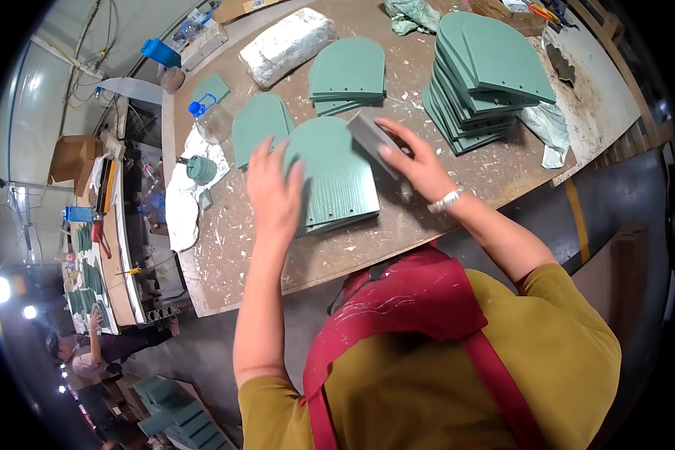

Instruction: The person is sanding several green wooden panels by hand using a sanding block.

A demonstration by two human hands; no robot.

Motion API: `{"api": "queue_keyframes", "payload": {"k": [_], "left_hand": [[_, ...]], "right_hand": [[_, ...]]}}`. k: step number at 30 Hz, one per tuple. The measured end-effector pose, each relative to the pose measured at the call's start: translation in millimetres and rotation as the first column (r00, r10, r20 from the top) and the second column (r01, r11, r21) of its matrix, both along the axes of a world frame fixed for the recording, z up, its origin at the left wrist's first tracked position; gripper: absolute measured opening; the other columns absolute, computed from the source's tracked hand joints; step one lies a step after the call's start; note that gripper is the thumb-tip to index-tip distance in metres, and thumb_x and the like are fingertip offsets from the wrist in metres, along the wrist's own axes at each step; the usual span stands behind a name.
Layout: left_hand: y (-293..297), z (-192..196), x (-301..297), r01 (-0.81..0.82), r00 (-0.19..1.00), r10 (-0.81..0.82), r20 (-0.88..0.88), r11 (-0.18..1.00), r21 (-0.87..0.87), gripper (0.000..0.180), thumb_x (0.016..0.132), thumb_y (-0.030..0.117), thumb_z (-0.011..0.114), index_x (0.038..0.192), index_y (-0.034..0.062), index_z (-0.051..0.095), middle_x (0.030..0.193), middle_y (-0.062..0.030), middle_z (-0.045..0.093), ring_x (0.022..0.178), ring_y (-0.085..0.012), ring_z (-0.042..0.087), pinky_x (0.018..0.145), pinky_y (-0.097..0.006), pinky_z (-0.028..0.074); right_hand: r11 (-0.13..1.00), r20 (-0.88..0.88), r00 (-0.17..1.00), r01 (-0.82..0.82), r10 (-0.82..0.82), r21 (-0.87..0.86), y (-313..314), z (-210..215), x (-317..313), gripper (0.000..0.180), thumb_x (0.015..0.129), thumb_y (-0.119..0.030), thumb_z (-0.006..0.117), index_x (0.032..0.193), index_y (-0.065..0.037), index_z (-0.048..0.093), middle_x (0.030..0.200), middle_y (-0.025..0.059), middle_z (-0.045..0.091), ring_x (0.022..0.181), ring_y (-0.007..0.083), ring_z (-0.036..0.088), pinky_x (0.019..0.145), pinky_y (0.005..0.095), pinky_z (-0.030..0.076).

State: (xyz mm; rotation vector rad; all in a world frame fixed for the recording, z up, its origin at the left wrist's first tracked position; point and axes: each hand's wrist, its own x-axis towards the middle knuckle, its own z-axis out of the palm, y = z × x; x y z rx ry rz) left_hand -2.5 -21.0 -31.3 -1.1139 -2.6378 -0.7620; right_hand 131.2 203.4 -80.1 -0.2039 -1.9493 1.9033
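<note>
Panels (pixel 336 176), green and round-topped, lay in groups across the head view, the front stack (pixel 345 195) near the close edge of the counter (pixel 412 229). And the right grip (pixel 420 166) was closed around one grey block (pixel 371 141), slanted by that stack's right side, contact unclear! The left grip (pixel 274 199) stood open, fingers blurred and loosely spread, with nothing visible in it, at the stack's left side; touching or not, I couldn't tell. Danger here? A tilted block could have nicked the top face; an off-centre push could have slid loose layers apart. And the tall stack (pixel 506 64) sat unevenly, so a knock could have spilled it! The count, then: four panel groups, with a left group (pixel 256 124) and far group (pixel 349 64), layers too overlapped to number; one white wrapped roll (pixel 289 46); one blue bottle (pixel 160 52); one clear bottle (pixel 216 126); two white cloths (pixel 183 206).
</note>
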Motion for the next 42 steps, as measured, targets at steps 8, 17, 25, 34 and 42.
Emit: {"api": "queue_keyframes", "payload": {"k": [8,17,25,34,42], "left_hand": [[20.3,-31.0,-2.9,0.098,0.993,-0.079,0.089,0.966,-0.239,0.054,0.102,0.035,0.045,0.150,0.0120,0.039,0.159,-0.0137,0.030,0.147,-0.0390,0.024,0.117,-0.055,0.022],[11.8,-34.0,-2.7,0.110,0.991,-0.090,0.095,0.964,-0.241,0.055,0.101,0.036,0.047,0.150,0.0122,0.040,0.159,-0.0133,0.030,0.147,-0.0391,0.025,0.117,-0.055,0.022],[17.6,4.1,50.3,0.210,0.972,-0.232,-0.033,0.923,-0.323,0.062,0.094,0.039,0.059,0.147,0.0113,0.044,0.157,-0.0117,0.036,0.145,-0.0376,0.030,0.115,-0.055,0.025],[20.4,-37.3,65.5,0.388,0.901,-0.407,-0.149,0.911,-0.142,0.060,0.090,0.039,0.063,0.142,0.0122,0.050,0.144,-0.0082,0.050,0.135,-0.0288,0.045,0.112,-0.044,0.035],[22.1,-33.9,75.3,0.284,0.926,-0.316,-0.207,0.943,-0.171,0.065,0.085,0.043,0.068,0.142,0.0182,0.049,0.146,-0.0147,0.044,0.134,-0.0325,0.043,0.110,-0.048,0.035]], "right_hand": [[0.676,-0.108,0.994,0.087,-0.011,0.732,16.3,8.0,-21.1,0.054,0.084,-0.034,0.071,0.135,-0.019,0.059,0.116,0.0206,0.054,0.106,0.0398,0.055,0.094,0.0447,0.046],[0.551,0.012,0.998,-0.044,0.061,0.834,-1.2,5.4,23.7,0.060,0.084,-0.039,0.070,0.140,-0.024,0.055,0.119,0.0208,0.052,0.108,0.0408,0.055,0.096,0.0461,0.047],[0.553,0.315,0.931,-0.167,-0.183,0.817,37.9,89.5,-55.7,0.060,0.086,-0.055,0.061,0.135,-0.020,0.060,0.108,0.0183,0.058,0.100,0.0371,0.061,0.090,0.0420,0.049],[0.162,0.314,0.896,-0.376,0.313,0.912,-68.8,74.8,-132.8,0.041,0.082,-0.044,0.065,0.114,-0.019,0.069,0.109,0.0177,0.057,0.099,0.0358,0.062,0.080,0.0459,0.053],[-0.004,0.344,0.853,-0.373,0.393,0.928,-64.1,93.7,-156.6,0.045,0.079,-0.042,0.070,0.119,-0.024,0.069,0.107,0.0143,0.058,0.095,0.0339,0.063,0.078,0.0443,0.053]]}}
